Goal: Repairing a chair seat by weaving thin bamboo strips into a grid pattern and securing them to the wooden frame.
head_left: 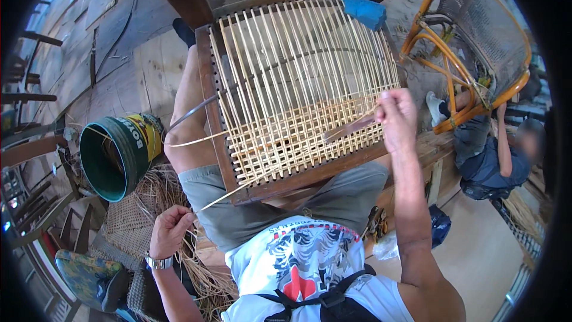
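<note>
A wooden seat frame [215, 77] lies across my thighs, strung with pale cane strands [280, 53]. Its near part is woven into a dense grid [268, 155]; the far part has strands running one way only. My left hand [170, 231], wearing a metal watch, pinches the end of a cane strand [223, 198] that leads from the frame's near left corner. Over the right side of the weave, my right hand [397, 118] is closed on a flat brown stick [351, 127] lying low over the grid. A long dark strip [205, 102] passes through the strands and sticks out left.
On the frame's far right corner sits a blue block or folded cloth [363, 11]. A green bucket [122, 149] lies tipped at left, near loose cane strips [196, 268]. At right stand a rattan chair [476, 42] and another person [491, 161]. Chair parts [36, 155] crowd the left.
</note>
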The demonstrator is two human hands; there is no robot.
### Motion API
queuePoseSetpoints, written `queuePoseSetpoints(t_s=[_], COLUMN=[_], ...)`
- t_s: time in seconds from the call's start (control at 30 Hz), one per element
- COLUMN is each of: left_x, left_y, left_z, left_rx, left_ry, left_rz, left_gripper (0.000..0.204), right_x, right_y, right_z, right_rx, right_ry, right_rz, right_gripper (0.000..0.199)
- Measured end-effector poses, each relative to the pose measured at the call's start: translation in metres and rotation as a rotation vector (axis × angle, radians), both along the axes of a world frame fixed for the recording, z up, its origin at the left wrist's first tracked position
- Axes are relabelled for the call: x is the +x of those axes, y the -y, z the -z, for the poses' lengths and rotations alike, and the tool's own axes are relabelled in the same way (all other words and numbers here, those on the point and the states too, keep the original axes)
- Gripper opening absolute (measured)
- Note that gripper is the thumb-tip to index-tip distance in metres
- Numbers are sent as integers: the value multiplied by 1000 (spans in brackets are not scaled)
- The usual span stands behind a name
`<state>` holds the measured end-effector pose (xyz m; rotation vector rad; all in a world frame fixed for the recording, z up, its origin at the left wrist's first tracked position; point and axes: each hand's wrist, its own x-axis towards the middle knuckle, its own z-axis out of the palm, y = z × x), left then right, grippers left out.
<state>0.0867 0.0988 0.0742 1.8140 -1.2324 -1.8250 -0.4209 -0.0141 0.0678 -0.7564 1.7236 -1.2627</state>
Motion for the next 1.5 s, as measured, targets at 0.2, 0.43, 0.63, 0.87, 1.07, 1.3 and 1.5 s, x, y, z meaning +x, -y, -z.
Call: queuePoseSetpoints(t_s=[0.2, 0.43, 0.63, 0.87, 1.07, 1.3, 1.5], left_x=[18, 28, 34, 18, -67, -103, -42], left_y=[6, -24, -41, -49, -18, 4, -5], left_z=[-8, 18, 26, 3, -41, -64, -35], left_rx=[-155, -185, -91, 95, -310, -427, -105], left_ry=[406, 363, 299, 160, 270, 208, 146], left_rz=[179, 89, 184, 73, 360, 399, 274], left_gripper=[12, 16, 17, 16, 8, 7, 12], right_x=[-134, -118, -117, -130, 32, 124, -38], right_y=[-10, -42, -60, -65, -83, -118, -106], right_z=[-16, 8, 8, -3, -83, -39, 18], right_rx=[-244, -479, -524, -218, -334, 1, 131], right_ry=[285, 997, 1080, 326, -1145, -12, -356], right_rz=[100, -33, -25, -85, -633, -1034, -1053], right_gripper=[6, 5, 9, 20, 34, 25, 17])
